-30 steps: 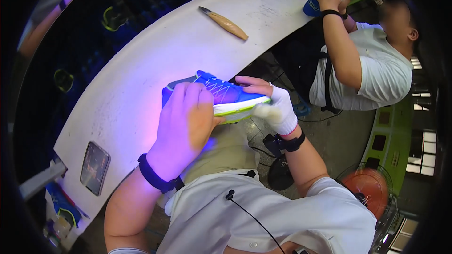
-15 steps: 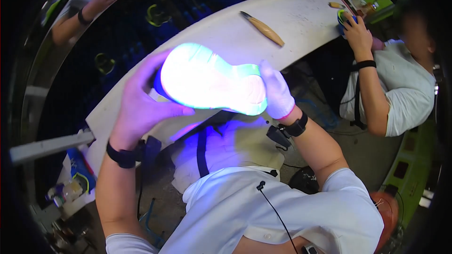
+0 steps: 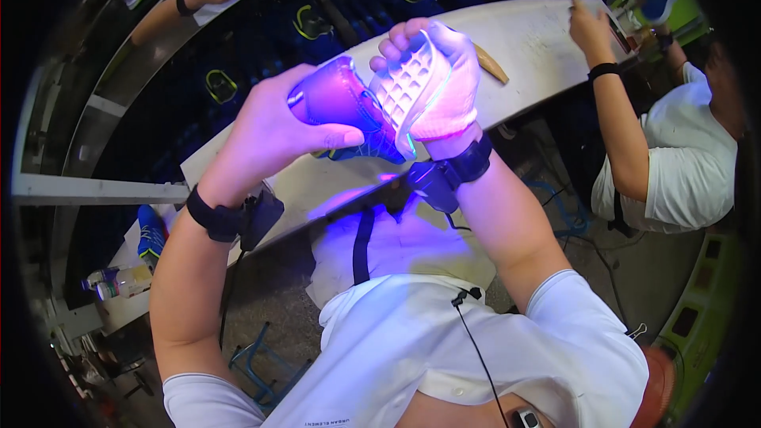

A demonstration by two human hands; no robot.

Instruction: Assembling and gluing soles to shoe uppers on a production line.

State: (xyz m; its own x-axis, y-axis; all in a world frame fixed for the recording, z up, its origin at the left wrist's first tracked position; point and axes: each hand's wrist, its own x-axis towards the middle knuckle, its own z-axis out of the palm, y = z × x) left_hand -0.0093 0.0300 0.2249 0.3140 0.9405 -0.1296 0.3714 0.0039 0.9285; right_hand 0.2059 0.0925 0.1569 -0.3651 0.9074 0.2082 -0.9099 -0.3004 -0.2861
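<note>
Violet-lit, holds a blue laced shoe with crossed pale cords (image 3: 337, 95) between both hands, raised across the near edge of a long, curved white table (image 3: 547, 40). Grips its rounded end with the bare left hand (image 3: 265, 127), thumb stretched along the lower side, fingers behind, closed on the upper. Holds, with the right hand in a white knitted glove with a pink cuff (image 3: 456, 87), a pale panel with a grid of square hollows (image 3: 406, 83), fingers curled over its top edge. Sets the panel right against the blue upper; cannot tell, in the glare, joined from loose.

Slants the shoe's long axis, strongly foreshortened, from the left palm down to the right. Points the rounded end up and left, into that palm, and turns the laces down toward the lap. Cannot tell toe from heel.

Has a tan, tapered wooden handle (image 3: 491, 65) lying on the table just beyond the glove, and a second blue shoe with yellow-green trim (image 3: 149, 231) well off to the left, near small bottles (image 3: 119, 281). Shares the table with a co-worker at right, one bare hand (image 3: 590, 32) at its far end.
</note>
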